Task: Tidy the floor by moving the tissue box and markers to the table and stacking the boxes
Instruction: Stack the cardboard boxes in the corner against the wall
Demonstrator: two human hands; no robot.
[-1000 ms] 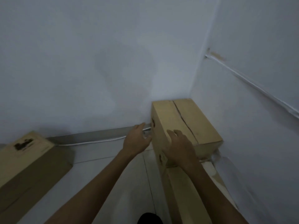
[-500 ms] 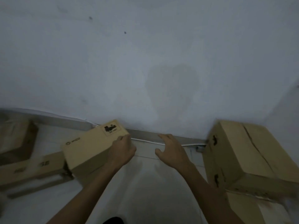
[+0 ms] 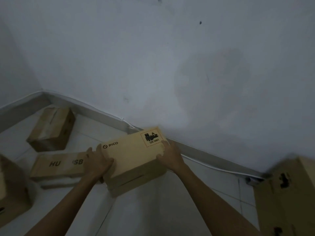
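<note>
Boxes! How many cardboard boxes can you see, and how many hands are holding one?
Cardboard boxes: 5 (PICO box, long printed box, small taped box, box at the left edge, big box at the right edge)
Hands: 2 (left hand, right hand), both on the PICO box
Total: 7

PICO box [image 3: 131,154] between both hands' grips

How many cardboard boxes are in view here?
5: the PICO box between both hands, the long box left of it, a taped box behind, one cut off at each edge.
</note>
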